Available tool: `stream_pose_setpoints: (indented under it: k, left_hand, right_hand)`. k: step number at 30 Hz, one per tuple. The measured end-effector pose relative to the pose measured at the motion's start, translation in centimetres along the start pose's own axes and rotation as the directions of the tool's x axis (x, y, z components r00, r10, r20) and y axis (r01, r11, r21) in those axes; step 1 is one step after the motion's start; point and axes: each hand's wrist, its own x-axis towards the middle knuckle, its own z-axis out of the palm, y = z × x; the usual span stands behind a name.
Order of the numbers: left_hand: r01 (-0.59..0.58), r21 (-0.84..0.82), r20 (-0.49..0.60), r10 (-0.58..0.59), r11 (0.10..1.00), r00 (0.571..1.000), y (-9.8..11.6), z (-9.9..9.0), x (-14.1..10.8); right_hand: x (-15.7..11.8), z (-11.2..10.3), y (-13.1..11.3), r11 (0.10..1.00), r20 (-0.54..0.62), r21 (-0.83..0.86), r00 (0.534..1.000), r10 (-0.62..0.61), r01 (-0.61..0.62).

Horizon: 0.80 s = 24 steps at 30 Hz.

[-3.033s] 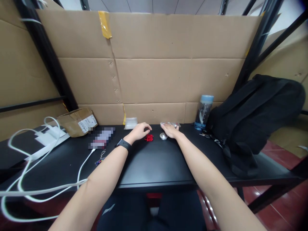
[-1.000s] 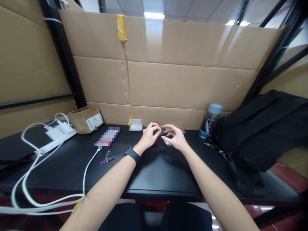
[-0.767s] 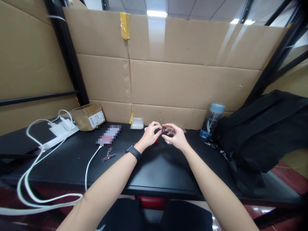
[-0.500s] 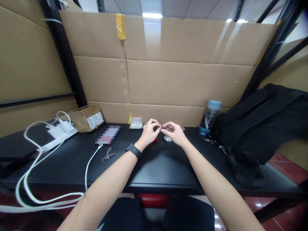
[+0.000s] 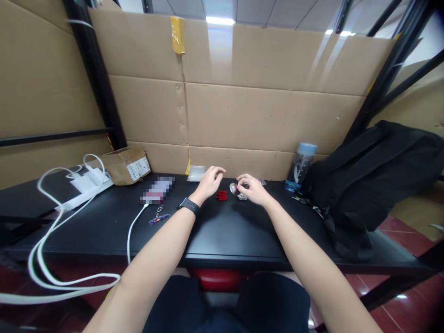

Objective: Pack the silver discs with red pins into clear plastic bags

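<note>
My left hand (image 5: 210, 181) hovers above the black tabletop with its fingers apart, holding nothing. Just to its right lies a small cluster of red pieces (image 5: 221, 195); their exact kind is too small to tell. My right hand (image 5: 252, 189) has thumb and fingers drawn together in a pinch, with a small red piece (image 5: 237, 189) showing at the fingertips. Right beside and partly under those fingers are shiny round silver parts (image 5: 242, 197), perhaps a small dish and lid, partly hidden by the hand.
A phone (image 5: 157, 189) on a white cable and a keychain (image 5: 159, 218) lie left. A cardboard box (image 5: 126, 165) and white chargers (image 5: 89, 179) stand farther left. A clear plastic box (image 5: 196, 173) sits behind. A water bottle (image 5: 300, 167) and black backpack (image 5: 374, 180) occupy the right.
My hands were together over the table and have moved apart, the left one opening and drawing left. The red cluster is now uncovered, and my right hand is by the silver parts.
</note>
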Motion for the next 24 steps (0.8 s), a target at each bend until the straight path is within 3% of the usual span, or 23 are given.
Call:
stream_pose_setpoints:
  k: [5,11,14,17,19,24]
  left_hand:
    - [0.038,0.195,0.264,-0.089,0.980,0.960,-2.2,-0.6,-0.3]
    - [0.050,0.281,0.381,-0.159,0.958,0.911,-3.0,-0.1,-0.9]
    - [0.048,0.292,0.401,-0.168,0.955,0.901,-3.1,0.3,-1.1]
    - [0.051,0.295,0.406,-0.174,0.954,0.897,-3.0,0.5,-1.1]
    - [0.051,0.292,0.405,-0.172,0.955,0.898,-2.9,0.7,-1.2]
    - [0.052,0.284,0.365,-0.158,0.957,0.917,-2.8,1.0,-1.2]
  right_hand:
    - [-0.2,-0.5,0.0,0.999,0.121,-0.048,0.992,0.017,-0.011]
    - [-0.5,-1.1,-0.5,0.997,0.404,-0.049,0.914,-0.035,0.060]
    - [-0.5,-1.0,0.0,0.998,0.365,-0.055,0.931,-0.001,0.023]
    - [-0.4,-0.8,1.3,0.982,0.195,-0.171,0.974,0.113,-0.080]
    - [-0.4,-0.6,2.4,0.960,0.122,-0.235,0.975,0.187,-0.154]
    - [-0.5,-0.1,4.1,0.957,0.158,-0.195,0.956,0.248,-0.216]
